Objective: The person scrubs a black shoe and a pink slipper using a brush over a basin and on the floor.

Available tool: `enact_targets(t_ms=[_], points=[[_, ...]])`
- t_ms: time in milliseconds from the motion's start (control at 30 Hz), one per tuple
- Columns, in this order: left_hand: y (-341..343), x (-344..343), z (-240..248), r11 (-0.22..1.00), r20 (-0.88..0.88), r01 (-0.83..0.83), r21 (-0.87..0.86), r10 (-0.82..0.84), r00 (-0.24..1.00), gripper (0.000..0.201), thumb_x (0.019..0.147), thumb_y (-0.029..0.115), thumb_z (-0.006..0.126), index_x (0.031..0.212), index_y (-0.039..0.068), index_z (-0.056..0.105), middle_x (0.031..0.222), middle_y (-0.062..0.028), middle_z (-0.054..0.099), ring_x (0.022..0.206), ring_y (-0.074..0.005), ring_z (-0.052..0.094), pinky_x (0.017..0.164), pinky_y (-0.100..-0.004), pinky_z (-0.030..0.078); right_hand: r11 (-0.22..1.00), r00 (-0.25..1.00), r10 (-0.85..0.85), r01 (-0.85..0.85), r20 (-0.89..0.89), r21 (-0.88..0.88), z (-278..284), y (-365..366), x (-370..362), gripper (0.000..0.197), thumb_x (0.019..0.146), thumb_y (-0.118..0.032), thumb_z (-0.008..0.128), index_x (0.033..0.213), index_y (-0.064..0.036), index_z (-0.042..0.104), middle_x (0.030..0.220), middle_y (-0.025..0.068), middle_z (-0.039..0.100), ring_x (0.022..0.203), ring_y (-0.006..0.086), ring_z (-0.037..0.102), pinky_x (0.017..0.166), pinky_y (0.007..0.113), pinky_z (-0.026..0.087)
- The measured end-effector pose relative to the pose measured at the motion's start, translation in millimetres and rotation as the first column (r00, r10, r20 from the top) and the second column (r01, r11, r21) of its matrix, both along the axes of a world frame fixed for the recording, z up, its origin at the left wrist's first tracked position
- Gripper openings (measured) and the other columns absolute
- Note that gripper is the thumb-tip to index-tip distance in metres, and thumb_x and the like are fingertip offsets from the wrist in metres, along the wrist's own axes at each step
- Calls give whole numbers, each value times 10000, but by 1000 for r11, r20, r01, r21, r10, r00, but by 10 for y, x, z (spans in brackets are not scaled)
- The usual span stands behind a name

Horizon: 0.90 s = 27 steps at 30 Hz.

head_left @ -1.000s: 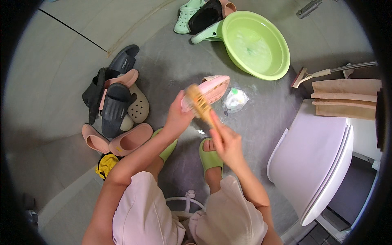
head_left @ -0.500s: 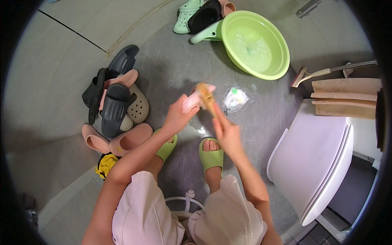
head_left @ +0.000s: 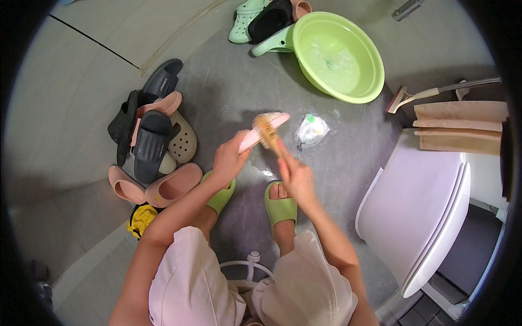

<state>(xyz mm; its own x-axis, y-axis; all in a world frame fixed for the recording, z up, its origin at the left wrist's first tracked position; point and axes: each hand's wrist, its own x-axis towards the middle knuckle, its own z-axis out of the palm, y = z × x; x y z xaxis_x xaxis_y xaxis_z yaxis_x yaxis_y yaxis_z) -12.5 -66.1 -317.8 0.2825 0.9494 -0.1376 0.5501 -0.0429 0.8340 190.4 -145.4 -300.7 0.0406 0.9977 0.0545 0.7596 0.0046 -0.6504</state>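
My left hand [head_left: 229, 158] is closed around the near end of a pink slipper [head_left: 248, 142], held up above the grey floor and tilted with its far end to the right. In my right hand [head_left: 297, 177] is a scrubbing brush [head_left: 268, 133] with a wooden-coloured back. Its bristles press against the slipper about midway along, and part of the slipper is hidden behind it. Just right of the slipper, a clear plastic bag [head_left: 312, 130] with white and green contents lies on the wet floor.
A light green basin [head_left: 375, 87] of sudsy water stands far right, beside mint clogs [head_left: 247, 22] and a black shoe [head_left: 270, 22]. Dark slippers [head_left: 152, 146] and pink clogs [head_left: 174, 186] pile up at left. A white toilet [head_left: 413, 201] and a squeegee [head_left: 416, 98] are at right.
The brush has moved slightly nearer me along the slipper, with my right hand lower. The slipper has tilted more on edge, and its far end now shows beyond the brush.
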Motion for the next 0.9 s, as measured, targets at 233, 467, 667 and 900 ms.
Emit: enact_targets(t_ms=[233, 467, 667, 900], points=[[-15, -54, -4, 1000, -12, -8, 15, 8, 1000, 344, 853, 114, 662, 1190, 104, 591, 991, -202, 674, 926, -395, 663, 762, -439, 517, 999, 999, 45, -45, 20, -26, 117, 23, -102, 506, 946, -210, 596, 1441, -220, 494, 778, 200, 676, 647, 385, 658, 596, 481, 532], [-44, 16, 11, 999, -65, 8, 36, -6, 998, 316, 857, 102, 667, 1165, 87, 599, 966, -204, 677, 918, -389, 673, 748, -419, 522, 990, 989, -116, 123, 91, -67, 40, 103, 80, 561, 937, -208, 602, 1475, -244, 446, 746, 203, 658, 646, 385, 655, 589, 490, 520], [-53, -42, -46, 1000, -20, -21, 4, 21, 1000, 287, 853, 130, 637, 1138, 137, 599, 953, -181, 672, 878, -416, 643, 724, -468, 505, 995, 990, -82, 87, 110, -39, -122, 156, 186, 542, 949, -227, 588, 1472, -245, 451, 723, 206, 654, 618, 391, 646, 564, 490, 511], [-45, -77, -47, 999, -59, -33, -42, 30, 998, 262, 861, 132, 633, 1120, 137, 596, 946, -177, 668, 877, -422, 634, 714, -473, 495, 1000, 998, -22, 22, 59, 3, 1, 110, 9, 488, 977, -195, 565, 1457, -189, 472, 723, 246, 638, 635, 419, 644, 574, 472, 497]])
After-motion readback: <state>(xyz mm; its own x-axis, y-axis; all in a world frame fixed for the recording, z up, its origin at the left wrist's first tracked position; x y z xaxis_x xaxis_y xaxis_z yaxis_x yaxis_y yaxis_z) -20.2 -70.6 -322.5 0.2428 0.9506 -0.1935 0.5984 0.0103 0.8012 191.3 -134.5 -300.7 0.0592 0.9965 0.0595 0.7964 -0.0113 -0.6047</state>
